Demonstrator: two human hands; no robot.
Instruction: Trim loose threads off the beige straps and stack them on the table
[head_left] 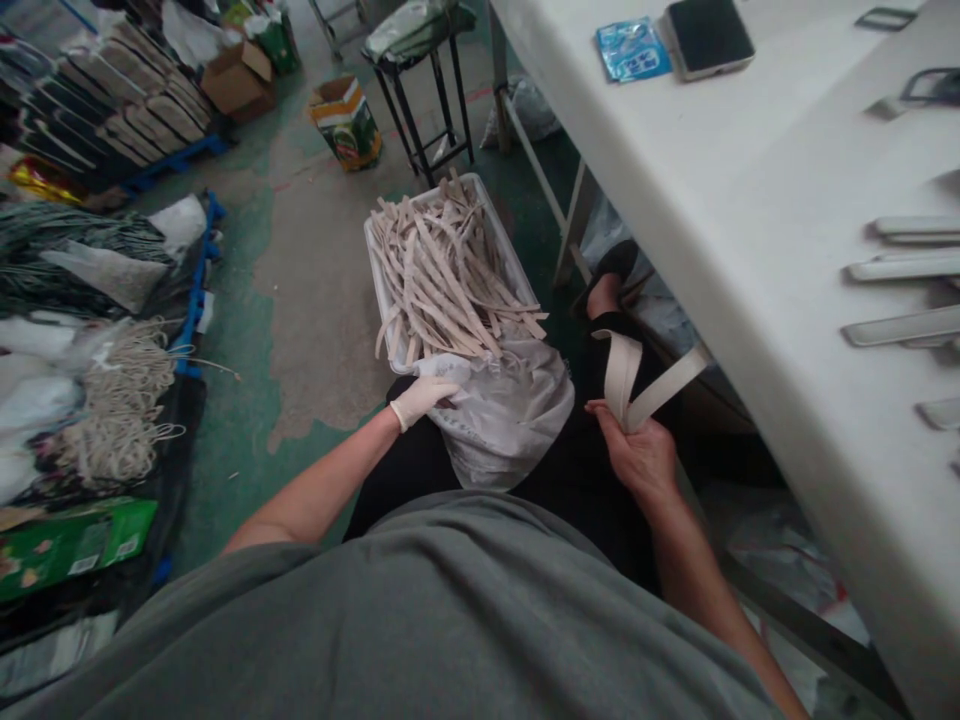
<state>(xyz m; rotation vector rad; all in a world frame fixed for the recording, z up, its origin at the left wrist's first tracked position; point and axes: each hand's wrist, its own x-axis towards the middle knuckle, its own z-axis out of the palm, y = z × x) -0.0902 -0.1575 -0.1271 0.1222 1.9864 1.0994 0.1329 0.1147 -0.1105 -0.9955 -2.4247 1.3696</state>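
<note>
My left hand (424, 399), in a white glove, grips the edge of a whitish plastic bag (517, 420) that lies over my lap. Beyond the bag, a white plastic crate (379, 290) is heaped with beige fabric strips (442, 270). To the right, my bare right hand (641, 455) is closed on a cream webbing strap (621, 375). The strap forms a loop above the fingers, and one end slants up to the table edge. The fingertips of my left hand are partly hidden by the bag.
At right stands a white table (750, 180) with a phone (709, 38), a blue packet (634, 50) and several strap pieces (907, 268). A black stool (420, 80) and an open carton (345, 122) stand ahead. Cord bundles (124, 410) lie on a pallet at left.
</note>
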